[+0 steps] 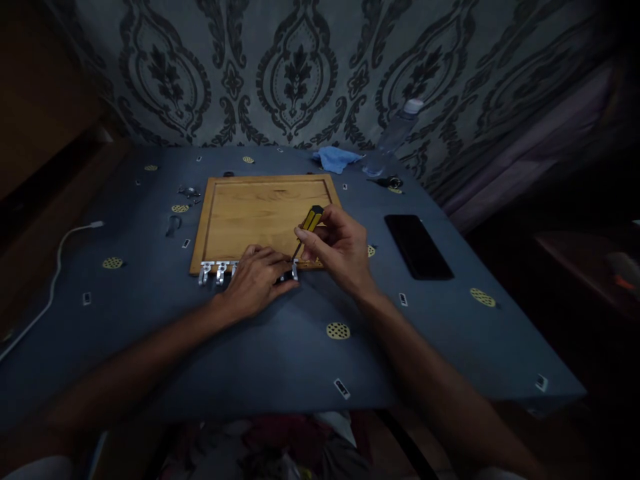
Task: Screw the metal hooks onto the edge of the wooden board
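My right hand grips a screwdriver with a yellow-and-black handle, tilted so its shaft points down to the left. The screwdriver's tip meets a silver metal fitting on the near edge of a wooden panel. My left hand is closed around that fitting and the panel edge, thumb below and fingers above. Left of it, a metal fitting and another metal fitting sit along the same edge. Part of the row is hidden beneath my left hand.
A black phone lies to the right. Behind are a blue cloth, a clear bottle and a small dark object. Small metal parts lie left of the panel. A white cable crosses the table's left side.
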`<state>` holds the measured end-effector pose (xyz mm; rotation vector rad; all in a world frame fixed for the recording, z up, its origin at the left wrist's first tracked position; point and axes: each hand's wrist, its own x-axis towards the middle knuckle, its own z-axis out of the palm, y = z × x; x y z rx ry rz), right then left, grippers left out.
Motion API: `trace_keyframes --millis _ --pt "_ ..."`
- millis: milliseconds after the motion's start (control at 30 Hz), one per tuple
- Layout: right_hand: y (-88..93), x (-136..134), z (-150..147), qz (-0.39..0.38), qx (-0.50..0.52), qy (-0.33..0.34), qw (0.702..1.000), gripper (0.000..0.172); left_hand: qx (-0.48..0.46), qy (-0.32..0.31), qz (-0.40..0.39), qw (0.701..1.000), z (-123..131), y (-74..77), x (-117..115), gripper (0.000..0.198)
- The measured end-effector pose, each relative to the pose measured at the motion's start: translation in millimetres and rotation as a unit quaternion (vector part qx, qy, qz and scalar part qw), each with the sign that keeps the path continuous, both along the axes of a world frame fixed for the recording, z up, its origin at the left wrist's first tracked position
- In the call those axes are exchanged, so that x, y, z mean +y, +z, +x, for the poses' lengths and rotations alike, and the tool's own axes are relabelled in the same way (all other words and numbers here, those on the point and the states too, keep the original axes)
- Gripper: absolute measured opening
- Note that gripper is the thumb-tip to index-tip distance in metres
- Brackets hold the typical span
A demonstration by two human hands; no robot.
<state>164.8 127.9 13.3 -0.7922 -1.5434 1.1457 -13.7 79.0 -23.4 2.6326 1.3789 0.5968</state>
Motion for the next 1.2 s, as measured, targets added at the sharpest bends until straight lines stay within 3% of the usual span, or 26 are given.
trace_keyframes --millis 267,800,1067,1200 --pt "4.9 1.9 2.9 0.026 0.004 -0.074 0.997 0.051 -0.005 -0.001 -0.003 1.000 -0.2 -0.2 0.0 0.025" --pt "-2.4 1.9 -0.5 0.012 -0.003 -0.041 0.999 0.053 -0.003 -0.002 -0.002 1.000 -0.2 -1.2 0.0 0.025" --pt "4.2 4.0 7.6 0.031 -0.030 0.029 0.999 0.039 0.005 0.005 -0.005 1.000 0.6 -1.0 -0.3 0.028" --pt "3.0 4.9 8.0 0.023 -0.040 0.010 0.999 0.043 0.001 0.001 0.001 1.000 0.1 -1.6 0.0 0.028"
